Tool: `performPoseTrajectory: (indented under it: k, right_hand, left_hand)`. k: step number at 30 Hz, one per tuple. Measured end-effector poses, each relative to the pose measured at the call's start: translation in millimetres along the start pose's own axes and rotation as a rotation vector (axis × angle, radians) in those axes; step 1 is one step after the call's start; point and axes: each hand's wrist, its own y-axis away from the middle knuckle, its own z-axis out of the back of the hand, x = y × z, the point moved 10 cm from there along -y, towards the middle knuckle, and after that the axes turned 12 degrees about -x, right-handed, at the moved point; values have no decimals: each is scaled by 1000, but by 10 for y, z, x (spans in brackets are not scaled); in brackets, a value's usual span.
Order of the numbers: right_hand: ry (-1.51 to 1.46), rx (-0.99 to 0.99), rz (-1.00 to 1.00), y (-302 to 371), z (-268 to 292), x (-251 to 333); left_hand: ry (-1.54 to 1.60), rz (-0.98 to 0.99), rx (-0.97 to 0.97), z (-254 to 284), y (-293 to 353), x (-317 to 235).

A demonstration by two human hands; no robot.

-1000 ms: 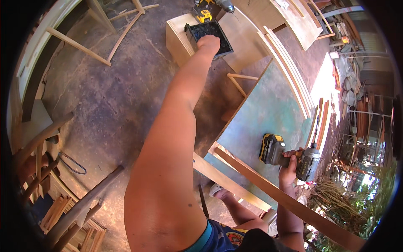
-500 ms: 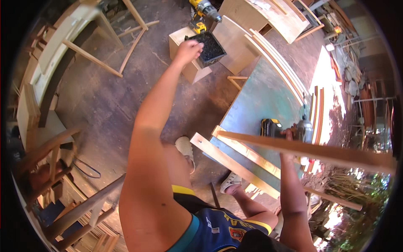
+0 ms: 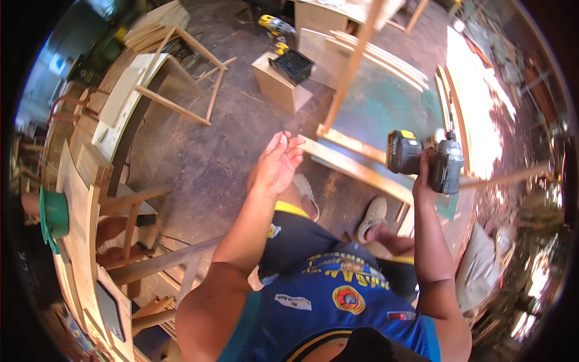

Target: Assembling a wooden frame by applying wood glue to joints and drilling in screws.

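Note:
My right hand point(image 3: 426, 176) grips a black cordless drill point(image 3: 447, 164) with a yellow-marked battery, its bit pointing away from me. My left hand point(image 3: 279, 161) is raised palm up in front of my left knee, with thumb and forefinger pinched together. Whatever is between those fingertips is too small to make out. Beyond and between the hands lie pale wooden slats point(image 3: 356, 171), with another slat point(image 3: 351, 72) standing up from their near end. A black tray point(image 3: 293, 65) sits on a plywood box point(image 3: 272, 81) farther out.
A yellow cordless drill point(image 3: 276, 24) stands beyond the tray. At left are a wooden frame point(image 3: 175, 107), a long curved bench point(image 3: 125, 105) and a person in a green hat point(image 3: 55, 214). A blue-green panel point(image 3: 386, 105) lies at right, with long strips point(image 3: 386, 60) across its far side.
My left hand has come back from the black tray toward my body and turned palm up. The drill in my right hand is raised into clearer view. The view has shifted left.

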Motion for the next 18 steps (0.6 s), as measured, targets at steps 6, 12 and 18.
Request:
performPoseTrajectory:
  k: [6, 12, 18]
  right_hand:
    - [399, 308, 401, 1262, 743, 759]
    - [95, 286, 342, 1499, 1157, 1020]
    - [-23, 329, 297, 1517, 1532, 1111]
  left_hand:
    - [74, 153, 275, -1132, 564, 946]
    - [-2, 216, 304, -1750, 1032, 1470]
    - [-81, 247, 373, -2076, 1298, 1776]
